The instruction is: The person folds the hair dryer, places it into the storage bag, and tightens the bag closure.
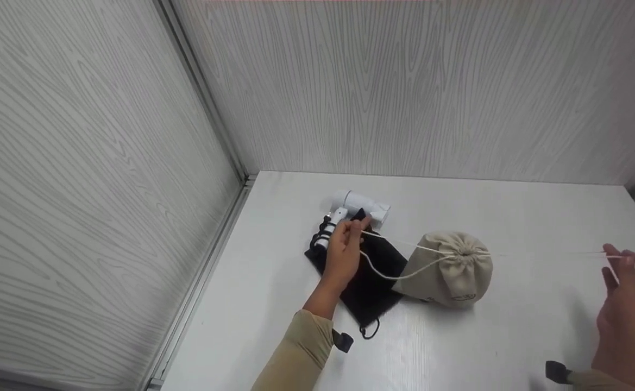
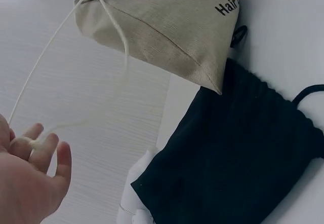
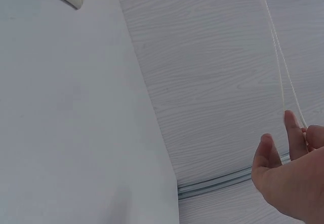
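Observation:
A beige cloth drawstring bag [image 1: 447, 274] stands on the white table with its mouth gathered tight. Dark print, including the word "Hair", shows on its side in the left wrist view. My left hand [image 1: 345, 247] pinches the white drawstring [image 1: 390, 277] to the left of the bag; one strand runs straight, the other sags in a loop. Far to the right, my right hand [image 1: 632, 293] pinches the opposite drawstring loop [image 3: 277, 49], which is stretched taut. Beneath my left hand lies a black drawstring pouch [image 2: 217, 153], partly tucked under the beige bag's corner.
Behind the pouch lies a white hair dryer [image 1: 356, 202], its handle wrapped in black cord [image 1: 321, 234]. A wood-grain panel [image 1: 404, 98] rises at the back of the table, another [image 1: 78, 179] along the left side.

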The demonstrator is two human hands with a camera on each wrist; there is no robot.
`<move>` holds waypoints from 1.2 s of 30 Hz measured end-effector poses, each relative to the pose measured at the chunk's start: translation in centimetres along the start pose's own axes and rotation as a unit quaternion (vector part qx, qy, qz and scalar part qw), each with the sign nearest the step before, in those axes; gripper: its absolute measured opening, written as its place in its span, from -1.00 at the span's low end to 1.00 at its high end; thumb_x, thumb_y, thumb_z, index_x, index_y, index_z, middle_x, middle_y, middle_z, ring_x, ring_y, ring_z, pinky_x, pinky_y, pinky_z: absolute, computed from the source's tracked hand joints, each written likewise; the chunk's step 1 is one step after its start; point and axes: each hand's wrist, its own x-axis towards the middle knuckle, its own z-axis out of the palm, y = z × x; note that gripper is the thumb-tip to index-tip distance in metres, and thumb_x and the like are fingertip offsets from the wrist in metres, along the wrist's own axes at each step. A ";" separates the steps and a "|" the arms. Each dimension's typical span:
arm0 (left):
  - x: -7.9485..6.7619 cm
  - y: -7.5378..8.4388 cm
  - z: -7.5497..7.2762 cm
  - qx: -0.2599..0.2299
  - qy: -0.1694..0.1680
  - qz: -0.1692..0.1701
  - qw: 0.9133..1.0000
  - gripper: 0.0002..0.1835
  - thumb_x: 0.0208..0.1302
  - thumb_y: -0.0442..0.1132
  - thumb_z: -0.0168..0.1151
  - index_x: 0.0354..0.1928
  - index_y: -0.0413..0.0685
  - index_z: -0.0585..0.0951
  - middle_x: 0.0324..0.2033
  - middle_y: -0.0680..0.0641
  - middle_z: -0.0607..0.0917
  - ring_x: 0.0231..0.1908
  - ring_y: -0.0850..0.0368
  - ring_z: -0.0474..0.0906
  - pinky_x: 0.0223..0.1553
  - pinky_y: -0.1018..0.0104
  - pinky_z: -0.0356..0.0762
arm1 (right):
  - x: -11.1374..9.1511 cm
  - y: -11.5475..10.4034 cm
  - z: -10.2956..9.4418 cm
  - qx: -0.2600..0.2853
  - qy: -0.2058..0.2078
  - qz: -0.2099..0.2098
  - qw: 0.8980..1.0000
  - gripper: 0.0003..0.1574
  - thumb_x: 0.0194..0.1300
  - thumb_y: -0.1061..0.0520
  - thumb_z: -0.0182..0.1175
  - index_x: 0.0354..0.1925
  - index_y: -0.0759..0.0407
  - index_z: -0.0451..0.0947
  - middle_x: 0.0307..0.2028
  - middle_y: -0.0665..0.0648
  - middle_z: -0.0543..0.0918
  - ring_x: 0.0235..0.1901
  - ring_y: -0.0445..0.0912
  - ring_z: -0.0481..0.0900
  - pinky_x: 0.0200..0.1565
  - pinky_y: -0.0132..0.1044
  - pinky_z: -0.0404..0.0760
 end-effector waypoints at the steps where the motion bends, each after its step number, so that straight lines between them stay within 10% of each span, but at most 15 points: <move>1: 0.1 0.0 0.0 0.004 0.004 0.003 1.000 -0.56 0.72 0.00 -0.04 -0.01 -0.34 0.47 0.28 -0.01 0.72 0.39 0.11 0.58 0.35 0.06 0.51 | 0.1 -0.2 0.2 -0.001 -0.001 -0.006 1.000 -0.55 0.47 0.01 0.32 0.24 0.02 0.51 0.14 -0.01 0.79 0.41 -0.18 0.53 0.59 -0.39 0.09; 11: -0.3 -0.6 -0.2 0.023 0.018 -0.015 0.999 -0.73 0.64 -0.03 0.16 -0.13 -0.10 0.50 0.16 -0.08 0.79 0.25 0.17 0.69 0.09 0.27 0.47 | -0.3 -0.4 0.0 -0.019 0.032 -0.063 0.997 -0.58 0.57 0.07 0.23 0.30 0.05 0.49 0.20 0.00 0.75 0.35 -0.17 0.58 0.30 -0.53 0.31; 19: -0.7 -1.1 -1.4 0.046 0.040 -0.038 0.997 -0.64 0.64 0.12 0.11 -0.03 -0.05 0.57 0.03 0.04 0.85 0.20 0.17 0.72 0.38 0.02 0.51 | -0.1 1.0 -1.1 -0.116 0.052 0.012 0.992 -0.62 0.59 0.01 0.22 0.29 -0.14 0.48 0.06 -0.18 0.78 0.11 -0.24 0.68 0.31 -0.50 0.39; 24: -0.8 -1.1 -2.5 0.056 0.061 -0.043 0.996 -0.64 0.67 0.06 0.06 -0.04 -0.09 0.59 -0.04 -0.01 0.87 0.11 0.12 0.75 0.34 -0.02 0.51 | -0.3 1.3 -1.4 -0.160 0.078 0.034 0.983 -0.56 0.55 0.05 0.28 0.29 -0.22 0.45 0.00 -0.25 0.59 -0.04 -0.33 0.57 -0.12 -0.63 0.53; 30: -0.9 -1.4 -5.0 0.049 0.098 -0.045 0.993 -0.62 0.67 0.05 0.07 -0.05 -0.15 0.62 -0.10 -0.07 0.84 0.03 0.06 0.72 0.29 0.05 0.53 | -1.3 0.9 -0.4 -0.221 0.107 0.054 0.968 -0.29 0.53 -0.07 0.28 0.51 -0.41 0.27 0.45 -0.39 0.13 0.43 -0.40 0.19 0.53 -0.39 0.16; 36: -1.4 -2.0 -7.0 0.032 0.128 -0.053 0.990 -0.63 0.67 -0.03 0.09 -0.07 -0.25 0.60 -0.10 -0.28 0.77 -0.02 -0.10 0.69 0.16 0.12 0.63 | -2.3 0.5 0.4 -0.222 0.071 0.065 0.970 -0.28 0.55 -0.06 0.24 0.49 -0.46 0.18 0.58 -0.37 -0.19 0.42 -0.43 0.02 0.49 -0.36 0.12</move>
